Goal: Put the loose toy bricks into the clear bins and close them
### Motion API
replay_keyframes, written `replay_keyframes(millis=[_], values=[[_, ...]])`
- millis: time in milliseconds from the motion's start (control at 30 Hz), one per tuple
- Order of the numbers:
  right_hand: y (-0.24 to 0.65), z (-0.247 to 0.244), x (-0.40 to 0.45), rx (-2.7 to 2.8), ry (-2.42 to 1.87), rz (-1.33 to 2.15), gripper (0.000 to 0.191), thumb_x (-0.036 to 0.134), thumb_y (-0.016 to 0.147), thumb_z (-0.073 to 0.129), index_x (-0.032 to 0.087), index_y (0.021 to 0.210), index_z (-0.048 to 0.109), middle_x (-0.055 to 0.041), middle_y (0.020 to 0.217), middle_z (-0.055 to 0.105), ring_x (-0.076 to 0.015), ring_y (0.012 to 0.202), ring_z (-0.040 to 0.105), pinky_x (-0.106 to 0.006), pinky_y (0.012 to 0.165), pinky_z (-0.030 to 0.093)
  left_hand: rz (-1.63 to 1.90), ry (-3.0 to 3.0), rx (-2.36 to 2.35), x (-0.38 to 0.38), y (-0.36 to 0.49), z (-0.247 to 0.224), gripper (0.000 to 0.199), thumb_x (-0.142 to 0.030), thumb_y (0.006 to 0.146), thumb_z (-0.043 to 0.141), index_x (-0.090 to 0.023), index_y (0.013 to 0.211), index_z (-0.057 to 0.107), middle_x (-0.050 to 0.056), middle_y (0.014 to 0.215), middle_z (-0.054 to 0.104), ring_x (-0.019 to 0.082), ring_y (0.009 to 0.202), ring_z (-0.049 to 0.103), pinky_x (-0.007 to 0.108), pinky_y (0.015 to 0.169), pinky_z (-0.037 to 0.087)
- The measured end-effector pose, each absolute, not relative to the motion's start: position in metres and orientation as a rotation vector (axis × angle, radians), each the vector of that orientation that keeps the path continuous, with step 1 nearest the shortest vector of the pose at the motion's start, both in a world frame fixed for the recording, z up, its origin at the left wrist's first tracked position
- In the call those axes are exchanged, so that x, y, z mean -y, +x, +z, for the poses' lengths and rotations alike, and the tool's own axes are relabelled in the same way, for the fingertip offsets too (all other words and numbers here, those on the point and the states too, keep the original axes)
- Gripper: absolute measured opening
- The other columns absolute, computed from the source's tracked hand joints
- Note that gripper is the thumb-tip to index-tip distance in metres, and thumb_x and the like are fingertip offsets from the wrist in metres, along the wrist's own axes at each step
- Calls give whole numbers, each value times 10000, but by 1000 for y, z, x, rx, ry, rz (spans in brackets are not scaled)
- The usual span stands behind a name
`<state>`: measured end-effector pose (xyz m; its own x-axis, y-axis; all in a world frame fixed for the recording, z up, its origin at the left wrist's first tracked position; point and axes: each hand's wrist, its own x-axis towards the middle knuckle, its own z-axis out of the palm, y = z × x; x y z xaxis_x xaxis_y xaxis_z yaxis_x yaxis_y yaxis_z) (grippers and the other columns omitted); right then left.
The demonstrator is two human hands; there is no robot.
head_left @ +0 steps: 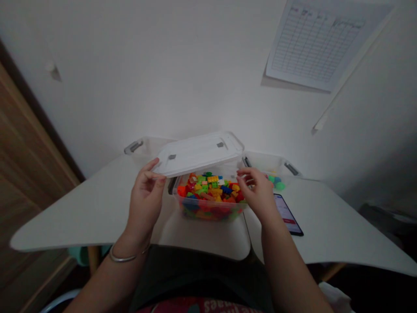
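Observation:
A white plastic lid (198, 154) tilts above a clear plastic box (208, 204) filled with colourful toy building bricks (213, 187). My left hand (146, 189) pinches the lid's left front corner between thumb and fingers. The lid's far right end is raised over the back of the box. My right hand (257, 189) hovers at the box's right end, its fingers loosely curled and the thumb apart, with nothing visible between them. Whether it touches the box rim I cannot tell.
Behind stand a clear bin (148, 148) on the left and another bin (269, 163) with some coloured pieces on the right. A phone (288, 215) lies right of my right hand on the white table (81, 208). A printed sheet (322, 43) hangs on the wall.

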<state>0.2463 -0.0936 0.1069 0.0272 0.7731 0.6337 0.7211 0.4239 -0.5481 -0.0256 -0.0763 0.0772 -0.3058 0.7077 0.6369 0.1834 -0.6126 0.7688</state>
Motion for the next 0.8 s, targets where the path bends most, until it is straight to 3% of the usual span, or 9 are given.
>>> replay_keyframes(millis=[100, 200, 300, 433, 533, 667, 800], values=[[259, 100, 94, 1519, -1215, 86, 491, 312, 837, 576, 235, 1314, 487, -112, 1258, 599, -182, 893, 637, -344, 725, 563, 1920, 1586, -1094, 77, -27, 79, 286, -442, 864, 621, -213, 761, 483, 102, 1404, 532, 269, 1316, 489, 498, 1130, 378], [264, 97, 93, 1553, -1158, 47, 617, 318, 824, 594, 262, 1409, 406, -134, 1413, 488, -234, 1128, 592, -397, 833, 569, 1856, 1711, -1090, 79, -26, 80, 303, -482, 865, 610, -217, 769, 496, 96, 1411, 526, 263, 1306, 493, 472, 1106, 405], [268, 95, 94, 1567, -1156, -77, 566, 282, 814, 581, 251, 1369, 473, -127, 1395, 519, -265, 1260, 515, -466, 966, 510, 1809, 1800, -1060, 83, -24, 82, 339, -513, 856, 610, -205, 758, 509, 118, 1416, 516, 280, 1309, 485, 482, 1098, 402], [274, 94, 96, 1556, -1137, -222, 362, 232, 784, 576, 259, 1139, 639, -93, 1294, 614, -269, 1223, 552, -523, 1043, 431, 1744, 1930, -984, 88, -23, 86, 332, -494, 852, 626, -204, 724, 527, 110, 1396, 538, 284, 1351, 441, 487, 1119, 379], [276, 95, 100, 1520, -1091, -202, 214, 229, 783, 577, 240, 969, 681, -86, 1215, 665, -259, 1149, 607, -495, 1009, 458, 1766, 1975, -938, 90, -22, 88, 269, -487, 832, 653, -231, 871, 584, 98, 1440, 494, 283, 1363, 431, 481, 1100, 411], [269, 101, 110, 1337, -1126, -127, 216, 199, 778, 535, 216, 955, 657, -84, 1143, 693, -236, 1083, 640, -447, 957, 495, 1852, 1970, -1045, 89, -16, 92, 520, -489, 800, 677, -262, 1242, 524, 110, 1423, 500, 284, 1325, 472, 465, 1079, 446], [262, 109, 114, 1219, -1165, -70, 207, 260, 775, 590, 207, 968, 644, -78, 1032, 698, -221, 979, 656, -388, 853, 537, 1863, 2012, -1219, 84, -13, 93, 406, -422, 902, 543, -216, 1251, 563, 97, 1290, 600, 261, 1240, 529, 460, 1105, 406]])
